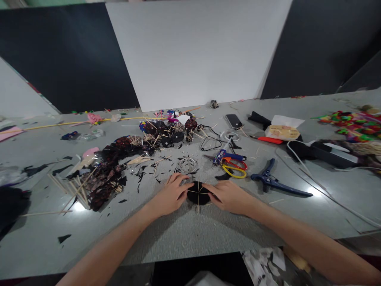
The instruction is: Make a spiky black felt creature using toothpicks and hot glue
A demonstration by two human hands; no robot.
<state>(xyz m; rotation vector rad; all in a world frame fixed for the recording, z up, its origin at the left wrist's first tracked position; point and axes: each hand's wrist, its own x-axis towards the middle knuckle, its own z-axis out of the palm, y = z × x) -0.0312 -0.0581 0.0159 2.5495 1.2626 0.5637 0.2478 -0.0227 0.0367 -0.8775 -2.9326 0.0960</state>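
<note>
Black round disc (193, 197), crossed by slender wooden sticks (198, 207), lies toward six o'clock on the tabletop (190, 242), left hand (169, 196) at its nine and right hand (229, 196) at its three, each grip nearly closed on the edge, where uneven pressure could skew the sticks.

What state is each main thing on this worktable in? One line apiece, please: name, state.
Black disc, crossed by thin sticks
Left hand, holding the disc's edge
Right hand, holding the opposite edge
Phone, lying down, screen dark
Tissue pack, open, sheet sticking out
Blue cutter, handles apart
</note>
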